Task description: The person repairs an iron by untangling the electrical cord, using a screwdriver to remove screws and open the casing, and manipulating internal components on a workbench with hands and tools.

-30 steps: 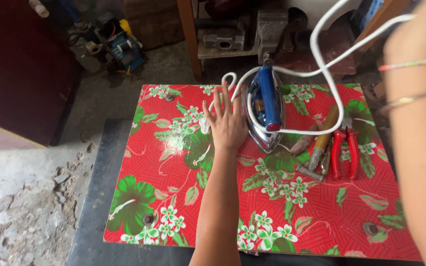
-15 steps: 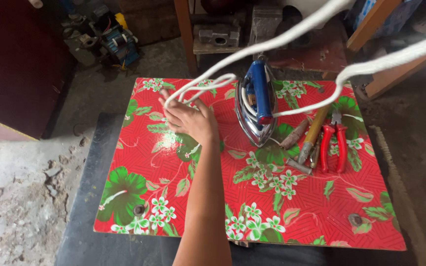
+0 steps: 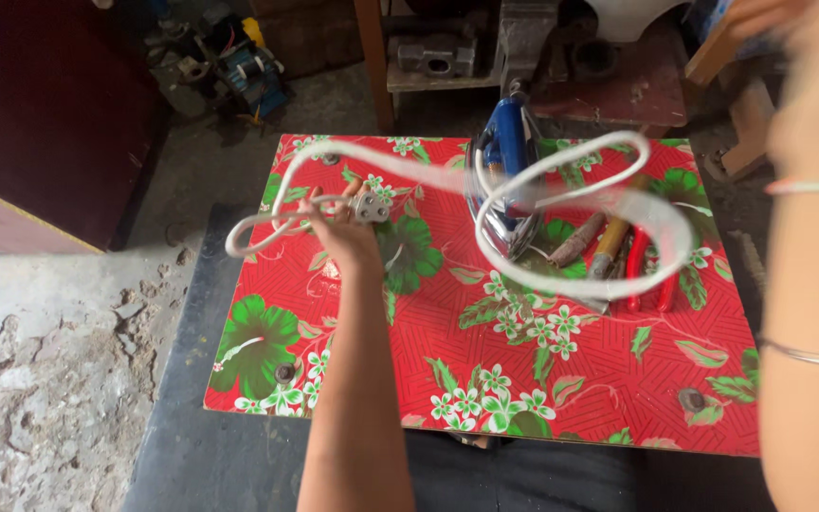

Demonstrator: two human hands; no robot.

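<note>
My left hand [image 3: 343, 232] is closed around a white power cord [image 3: 447, 178] near its plug [image 3: 370, 207], above the left part of a red flowered board [image 3: 485, 379]. The cord swings in blurred loops across to a blue and chrome clothes iron [image 3: 506, 180] lying on the board. My right arm [image 3: 812, 284] fills the right edge, with thin bracelets on it. The right hand is raised at the top right corner, blurred, and what it holds cannot be made out.
Red-handled pliers [image 3: 648, 275] and screwdrivers [image 3: 599, 246] lie right of the iron. The board rests on a dark table [image 3: 191, 446]. A wooden bench with metal parts [image 3: 447, 57] stands behind. Tools [image 3: 239, 66] lie on the cracked concrete floor.
My left hand took up the cord near the iron and drew it left with the plug. The cord now swings in wide loops, and my right arm has come back into view at the right.
</note>
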